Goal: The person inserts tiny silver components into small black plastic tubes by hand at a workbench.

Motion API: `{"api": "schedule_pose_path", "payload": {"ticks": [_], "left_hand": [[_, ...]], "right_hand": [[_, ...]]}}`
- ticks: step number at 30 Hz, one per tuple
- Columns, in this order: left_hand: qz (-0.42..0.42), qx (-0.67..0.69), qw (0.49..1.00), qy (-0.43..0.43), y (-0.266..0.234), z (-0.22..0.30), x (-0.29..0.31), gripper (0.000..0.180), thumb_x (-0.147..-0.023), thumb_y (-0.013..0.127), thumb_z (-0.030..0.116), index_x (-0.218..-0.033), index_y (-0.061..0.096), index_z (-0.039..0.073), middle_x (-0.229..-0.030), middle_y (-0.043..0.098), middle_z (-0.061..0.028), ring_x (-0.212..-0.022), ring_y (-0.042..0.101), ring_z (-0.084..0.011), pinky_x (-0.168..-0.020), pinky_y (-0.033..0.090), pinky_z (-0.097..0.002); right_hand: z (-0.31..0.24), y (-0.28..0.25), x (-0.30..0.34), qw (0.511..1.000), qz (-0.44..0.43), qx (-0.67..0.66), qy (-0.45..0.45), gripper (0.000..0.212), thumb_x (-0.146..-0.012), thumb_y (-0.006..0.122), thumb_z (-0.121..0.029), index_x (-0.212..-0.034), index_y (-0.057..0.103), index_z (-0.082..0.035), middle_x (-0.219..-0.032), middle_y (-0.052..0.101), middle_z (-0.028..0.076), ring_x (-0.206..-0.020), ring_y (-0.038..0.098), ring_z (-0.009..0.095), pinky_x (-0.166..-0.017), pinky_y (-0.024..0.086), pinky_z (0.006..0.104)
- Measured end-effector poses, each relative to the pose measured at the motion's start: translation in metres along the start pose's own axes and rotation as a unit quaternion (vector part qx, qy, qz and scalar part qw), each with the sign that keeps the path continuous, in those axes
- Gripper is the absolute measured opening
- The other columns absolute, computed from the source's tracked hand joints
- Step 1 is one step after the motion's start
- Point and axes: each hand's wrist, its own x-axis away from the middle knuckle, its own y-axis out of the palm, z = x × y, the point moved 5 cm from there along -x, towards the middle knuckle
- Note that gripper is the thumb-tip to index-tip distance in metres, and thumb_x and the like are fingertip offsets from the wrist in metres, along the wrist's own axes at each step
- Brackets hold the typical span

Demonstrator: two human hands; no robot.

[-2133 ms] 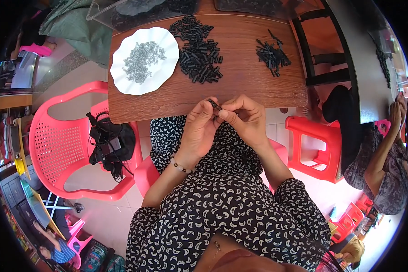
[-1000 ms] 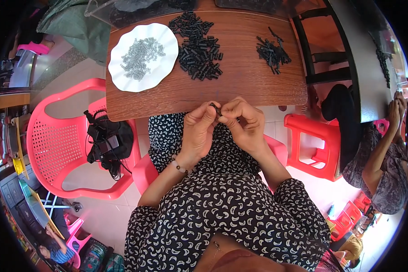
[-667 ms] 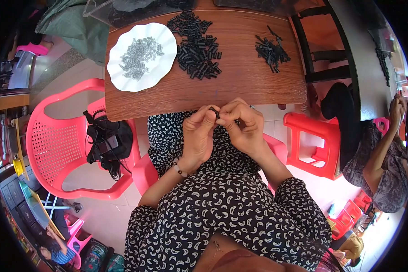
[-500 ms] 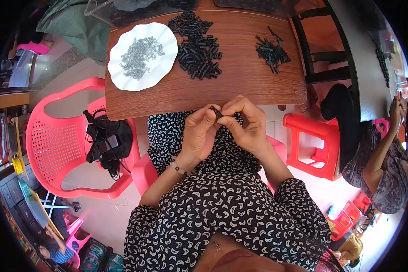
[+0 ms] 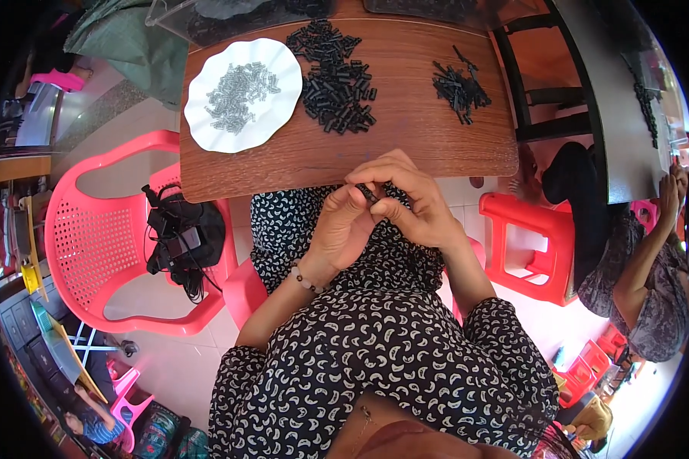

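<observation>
Over my lap, just off the table's front edge, a small black ribbed plastic piece [image 5: 368, 194] is pinched between both hands. My left hand [image 5: 339, 226] grips its left end with thumb and finger. From the other side my right hand [image 5: 413, 200] has its thumb at the piece, and its fingers arch over the top and partly cover it. On the table beyond lie a heap of short black plastic tubes [image 5: 337, 96] and, to the left, a white wavy-edged plate [image 5: 277, 115] bearing many small clear pieces [image 5: 241, 92]. Thin black plastic pieces [image 5: 461, 90] are piled at the right.
The brown wooden table [image 5: 413, 115] ends just beyond my hands. A pink chair [image 5: 92, 252] holding a black bag with cables [image 5: 184, 241] stands at left, a red stool [image 5: 528, 252] at right. Another person's hands [image 5: 672, 187] are beside a dark table at far right.
My right hand's fingers have swung up and leftward over the black piece. The piece has shifted slightly down and is more covered. My left hand keeps its pinch.
</observation>
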Motion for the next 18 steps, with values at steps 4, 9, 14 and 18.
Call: {"api": "schedule_pose_path", "payload": {"ticks": [4, 9, 14, 18], "left_hand": [[0.003, 0.0, 1.0, -0.001, 0.001, -0.001, 0.001, 0.013, -0.088, 0.066, 0.027, -0.093, 0.07, 0.016, -0.096, 0.062, 0.0053, -0.093, 0.055, -0.0083, -0.087, 0.046, -0.0296], [-0.005, -0.02, 1.0, 0.014, 0.002, -0.002, 0.003, 0.014, -0.087, 0.066, 0.027, -0.094, 0.071, 0.016, -0.095, 0.062, 0.0058, -0.093, 0.055, -0.0079, -0.086, 0.045, -0.0284], [0.018, 0.006, 1.0, 0.012, -0.003, -0.006, 0.004, 0.016, -0.086, 0.067, 0.029, -0.093, 0.071, 0.015, -0.094, 0.062, 0.0062, -0.093, 0.054, -0.0081, -0.087, 0.043, -0.0278], [0.008, 0.005, 1.0, 0.003, 0.003, -0.005, 0.005, 0.017, -0.086, 0.066, 0.029, -0.093, 0.07, 0.014, -0.095, 0.063, 0.0066, -0.094, 0.054, -0.0078, -0.088, 0.043, -0.0279]], "right_hand": [[0.006, 0.0, 0.003, 1.0, 0.003, -0.016, -0.003, 0.036, -0.086, 0.065, -0.032, -0.109, 0.065, -0.004, -0.106, 0.065, 0.006, -0.098, 0.054, 0.019, -0.086, 0.043, 0.0331], [0.01, 0.002, 0.005, 0.999, 0.002, -0.043, 0.007, 0.033, -0.085, 0.066, -0.029, -0.107, 0.065, -0.004, -0.105, 0.065, 0.005, -0.099, 0.055, 0.02, -0.086, 0.043, 0.0329], [0.009, 0.004, 0.006, 0.997, 0.012, -0.074, 0.028, 0.034, -0.084, 0.068, -0.023, -0.111, 0.063, -0.002, -0.102, 0.064, 0.005, -0.094, 0.054, 0.017, -0.085, 0.043, 0.0304], [0.017, 0.004, 0.009, 0.993, 0.007, -0.108, 0.046, 0.035, -0.083, 0.069, -0.022, -0.111, 0.062, -0.002, -0.1, 0.063, 0.005, -0.091, 0.053, 0.016, -0.084, 0.043, 0.0298]]}}
